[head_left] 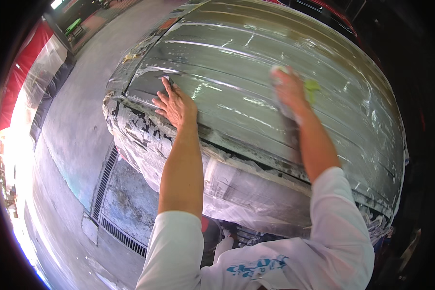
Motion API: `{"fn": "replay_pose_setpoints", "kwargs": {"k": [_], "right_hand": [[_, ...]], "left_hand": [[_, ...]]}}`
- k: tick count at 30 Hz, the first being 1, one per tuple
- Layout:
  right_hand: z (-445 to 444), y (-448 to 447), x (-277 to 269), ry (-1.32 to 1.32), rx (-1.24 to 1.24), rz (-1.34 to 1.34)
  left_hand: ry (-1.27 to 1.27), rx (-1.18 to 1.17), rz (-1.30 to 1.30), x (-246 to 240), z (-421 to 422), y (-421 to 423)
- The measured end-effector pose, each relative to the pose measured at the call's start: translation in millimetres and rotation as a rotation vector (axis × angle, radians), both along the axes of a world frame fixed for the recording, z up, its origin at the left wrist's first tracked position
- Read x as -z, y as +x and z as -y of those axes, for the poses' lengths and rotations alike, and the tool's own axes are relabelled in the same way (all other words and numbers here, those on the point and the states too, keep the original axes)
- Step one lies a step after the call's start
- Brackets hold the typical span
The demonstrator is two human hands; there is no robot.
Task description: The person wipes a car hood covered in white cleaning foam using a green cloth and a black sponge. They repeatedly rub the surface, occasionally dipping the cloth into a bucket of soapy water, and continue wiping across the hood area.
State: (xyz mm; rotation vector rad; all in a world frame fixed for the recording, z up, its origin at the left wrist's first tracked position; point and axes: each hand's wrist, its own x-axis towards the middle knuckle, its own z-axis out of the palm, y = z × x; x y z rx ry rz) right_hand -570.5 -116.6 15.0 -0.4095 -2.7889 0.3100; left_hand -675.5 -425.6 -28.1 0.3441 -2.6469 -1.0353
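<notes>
A wet, ribbed grey vehicle roof (pixel 235 94) with white suds streaks spreads before me. My left hand (pixel 177 107) lies on the roof near its left edge, fingers apart. A thin dark sheet (pixel 171 80), possibly sandpaper, pokes out by its fingertips; the rest is hidden under the hand. Farther right, my right hand (pixel 290 88) is blurred over the roof's middle. A whitish pad or cloth (pixel 276 69) shows at its fingertips, too smeared to name more exactly. Just right of that wrist is a yellow-green piece (pixel 312 87) on the roof.
Clear plastic film and masking tape (pixel 232 188) wrap the vehicle's near side below the roof edge. Metal drain grates (pixel 123 237) cross the concrete floor (pixel 79 119) at left. Red and clear plastic sheeting (pixel 29 69) hangs farther left. A red vehicle (pixel 333 14) stands beyond the roof.
</notes>
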Motion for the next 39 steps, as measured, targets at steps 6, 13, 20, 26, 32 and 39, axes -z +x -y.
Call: {"fn": "replay_pose_setpoints", "kwargs": {"k": [6, 13, 20, 26, 32, 39], "right_hand": [[104, -127, -1, -0.161, -0.247, -0.175], [-69, 116, 0, 0.415, 0.113, 0.089], [-284, 164, 25, 0.329, 0.927, 0.157], [-180, -151, 36, 0.167, 0.530, 0.066], [34, -380, 20, 0.073, 0.173, 0.035], [151, -464, 40, 0.048, -0.410, -0.041]], "left_hand": [[0.033, 0.014, 0.015, -3, -5, -8], [0.072, -0.005, 0.040, 0, 11, -9], [0.071, 0.054, 0.097, -5, -1, -10], [0.050, 0.057, 0.142, -10, 2, -8], [0.046, 0.059, 0.167, -11, 4, -9], [0.008, 0.049, 0.230, -16, 4, -6]]}}
